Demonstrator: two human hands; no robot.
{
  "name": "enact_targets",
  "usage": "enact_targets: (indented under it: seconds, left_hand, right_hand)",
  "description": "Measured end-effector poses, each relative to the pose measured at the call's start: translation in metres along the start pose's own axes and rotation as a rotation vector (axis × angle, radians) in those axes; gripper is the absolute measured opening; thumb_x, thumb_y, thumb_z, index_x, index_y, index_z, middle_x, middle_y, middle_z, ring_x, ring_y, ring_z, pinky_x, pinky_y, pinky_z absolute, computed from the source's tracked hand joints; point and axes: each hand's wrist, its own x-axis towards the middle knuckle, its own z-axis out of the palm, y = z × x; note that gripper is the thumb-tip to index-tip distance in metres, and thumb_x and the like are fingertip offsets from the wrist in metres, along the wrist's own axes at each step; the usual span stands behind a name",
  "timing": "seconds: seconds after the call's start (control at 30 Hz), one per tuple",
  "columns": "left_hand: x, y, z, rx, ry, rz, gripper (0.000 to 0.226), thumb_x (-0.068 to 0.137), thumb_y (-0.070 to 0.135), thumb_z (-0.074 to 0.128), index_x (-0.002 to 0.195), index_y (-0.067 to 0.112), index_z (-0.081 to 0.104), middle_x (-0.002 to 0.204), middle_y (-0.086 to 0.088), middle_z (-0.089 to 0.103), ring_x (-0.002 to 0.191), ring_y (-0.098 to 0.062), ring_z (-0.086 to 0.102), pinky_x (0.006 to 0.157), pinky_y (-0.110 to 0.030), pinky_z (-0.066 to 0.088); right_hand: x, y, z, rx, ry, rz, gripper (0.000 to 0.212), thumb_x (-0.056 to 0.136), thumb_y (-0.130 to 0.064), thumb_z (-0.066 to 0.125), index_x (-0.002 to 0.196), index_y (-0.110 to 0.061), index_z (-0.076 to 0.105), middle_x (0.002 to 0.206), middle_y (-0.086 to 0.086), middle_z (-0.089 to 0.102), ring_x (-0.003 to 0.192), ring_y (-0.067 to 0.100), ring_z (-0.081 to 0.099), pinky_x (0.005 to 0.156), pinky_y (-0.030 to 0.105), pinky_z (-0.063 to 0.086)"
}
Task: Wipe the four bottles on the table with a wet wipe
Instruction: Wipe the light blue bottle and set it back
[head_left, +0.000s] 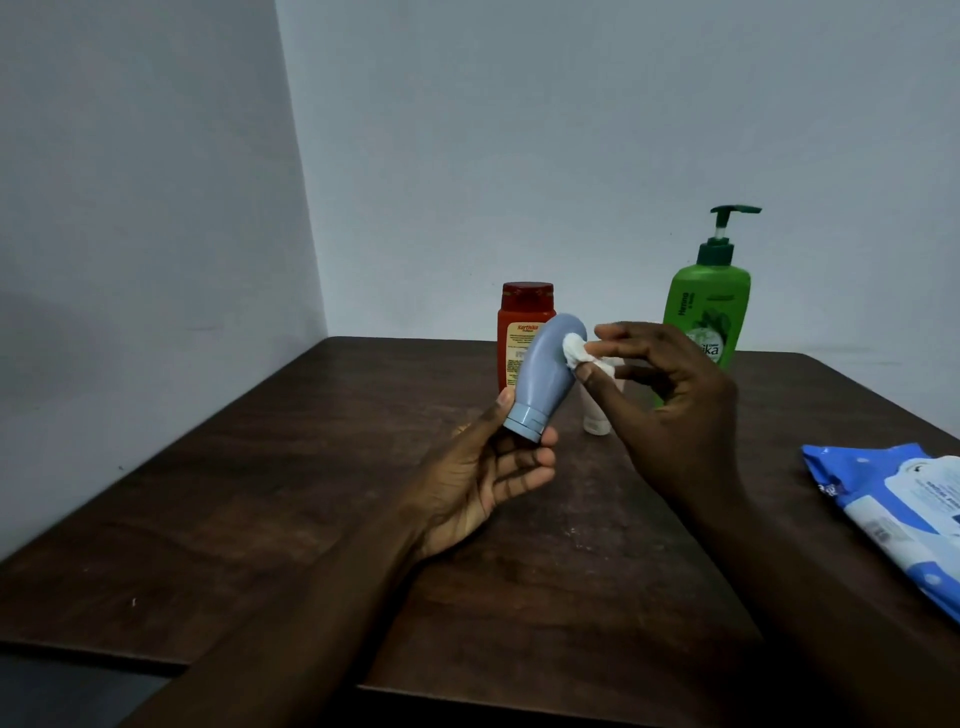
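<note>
Hands (587, 415) – blue bottle (548, 366) between

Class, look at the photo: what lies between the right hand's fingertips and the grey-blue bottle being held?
In the head view, a bunched white wet wipe sits between the right hand and the grey-blue bottle, pressed against its upper side.

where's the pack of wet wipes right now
In the head view, the pack of wet wipes lies flat at the table's right edge, right of the right hand, nearer the camera than the green pump bottle.
</note>
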Motion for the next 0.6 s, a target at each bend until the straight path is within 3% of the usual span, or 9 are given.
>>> enact_targets:
  seconds: [0.23, 0.37, 0.53, 0.6]
  left_hand:
    - [0.002, -0.001, -0.003, -0.01, 0.009, 0.049, 0.056, 0.083, 0.044, 0.06, 0.126, 0.007, 0.06, 0.097, -0.012, 0.074, 0.077, -0.015, 0.073, 0.069, -0.028, 0.063]
    - [0.0, 0.0, -0.001, -0.033, 0.018, 0.064, 0.051, 0.085, 0.043, 0.057, 0.121, 0.008, 0.063, 0.102, -0.015, 0.075, 0.08, -0.017, 0.074, 0.069, -0.03, 0.063]
    - [-0.002, 0.001, 0.001, -0.072, -0.042, 0.015, 0.051, 0.086, 0.042, 0.054, 0.127, 0.011, 0.057, 0.08, -0.006, 0.068, 0.06, -0.01, 0.064, 0.068, -0.032, 0.063]
    - [-0.002, 0.001, 0.001, -0.082, -0.053, -0.008, 0.05, 0.086, 0.041, 0.055, 0.127, 0.012, 0.054, 0.079, -0.007, 0.067, 0.059, -0.01, 0.063, 0.068, -0.034, 0.063]
  right_hand:
    - [-0.009, -0.003, 0.009, -0.019, -0.186, -0.14, 0.027, 0.083, -0.006, 0.081, 0.109, -0.01, 0.076, 0.1, 0.002, 0.072, 0.093, 0.01, 0.068, 0.077, 0.03, 0.057]
    - [-0.013, -0.01, 0.013, -0.017, -0.275, -0.188, 0.026, 0.079, -0.006, 0.082, 0.104, -0.01, 0.077, 0.098, 0.0, 0.073, 0.093, 0.008, 0.068, 0.079, 0.025, 0.055]
    - [-0.005, -0.003, 0.005, 0.033, -0.115, -0.039, 0.027, 0.084, -0.013, 0.081, 0.111, -0.013, 0.074, 0.099, -0.003, 0.073, 0.09, 0.007, 0.069, 0.074, 0.03, 0.059]
    - [0.0, 0.001, 0.001, 0.061, -0.029, 0.049, 0.03, 0.087, -0.015, 0.078, 0.116, -0.015, 0.072, 0.1, -0.002, 0.073, 0.091, 0.009, 0.07, 0.075, 0.025, 0.059]
